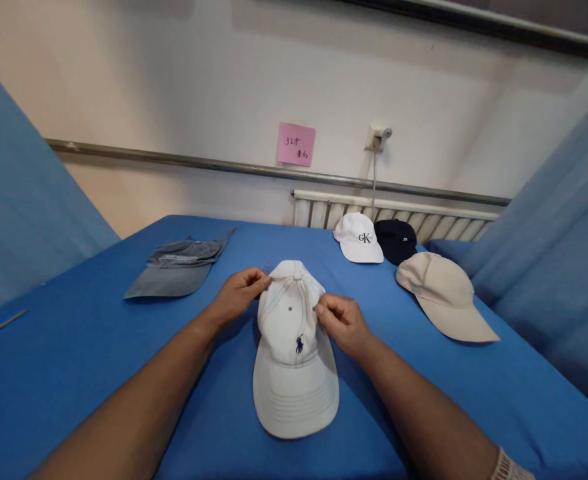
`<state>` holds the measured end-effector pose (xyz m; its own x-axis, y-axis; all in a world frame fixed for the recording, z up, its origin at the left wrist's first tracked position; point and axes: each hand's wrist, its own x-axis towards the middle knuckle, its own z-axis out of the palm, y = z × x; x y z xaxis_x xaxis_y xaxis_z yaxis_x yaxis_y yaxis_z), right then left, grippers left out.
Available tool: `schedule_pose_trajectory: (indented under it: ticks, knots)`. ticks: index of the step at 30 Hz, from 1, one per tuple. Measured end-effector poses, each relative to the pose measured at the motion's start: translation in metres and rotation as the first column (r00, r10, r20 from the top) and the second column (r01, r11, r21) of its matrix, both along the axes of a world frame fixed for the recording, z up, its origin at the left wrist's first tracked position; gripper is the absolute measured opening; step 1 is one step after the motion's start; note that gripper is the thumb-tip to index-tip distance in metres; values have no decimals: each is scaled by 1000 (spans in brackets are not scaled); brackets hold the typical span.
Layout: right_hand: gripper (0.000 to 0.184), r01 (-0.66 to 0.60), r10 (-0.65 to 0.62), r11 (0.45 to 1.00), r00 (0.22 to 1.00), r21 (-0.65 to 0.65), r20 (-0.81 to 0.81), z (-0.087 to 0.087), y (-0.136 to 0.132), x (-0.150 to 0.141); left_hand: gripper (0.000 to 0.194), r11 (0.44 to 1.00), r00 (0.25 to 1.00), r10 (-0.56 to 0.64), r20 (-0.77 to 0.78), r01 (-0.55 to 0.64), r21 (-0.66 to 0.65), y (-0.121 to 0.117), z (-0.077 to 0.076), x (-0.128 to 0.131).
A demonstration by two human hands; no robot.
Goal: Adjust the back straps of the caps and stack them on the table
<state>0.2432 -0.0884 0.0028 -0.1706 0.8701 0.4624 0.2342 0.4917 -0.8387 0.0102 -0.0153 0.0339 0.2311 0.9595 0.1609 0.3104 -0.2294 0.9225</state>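
A white baseball cap [280, 327] with a small dark emblem lies in front of me, its brim pointing my way. My left hand [241, 292] pinches the upper left side of its crown between thumb and fingers. On the right side of the crown, my right hand [344, 321] grips the fabric with thumb and bent fingers. The cap's back and underside are hidden.
The blue-covered table [89, 373] bears a grey cap [179, 267] at left. At right are a beige cap [444, 290], a white lettered cap [357, 233] and a black cap [397, 241]. A thin stick [0, 327] lies far left. Behind stands a radiator [319, 212]; blue curtains [19, 200] hang at both sides.
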Motion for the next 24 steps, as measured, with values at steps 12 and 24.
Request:
schedule_pose_trajectory:
  ticks: [12, 24]
  knots:
    - [19, 130, -127, 991, 990, -32, 66, -25, 40, 18, 35, 999, 999, 46, -4, -46, 24, 3, -6, 3]
    - [20, 266, -268, 963, 962, 45, 49, -17, 34, 21, 27, 906, 952, 270, -145, -200, 372, -12, 4, 6]
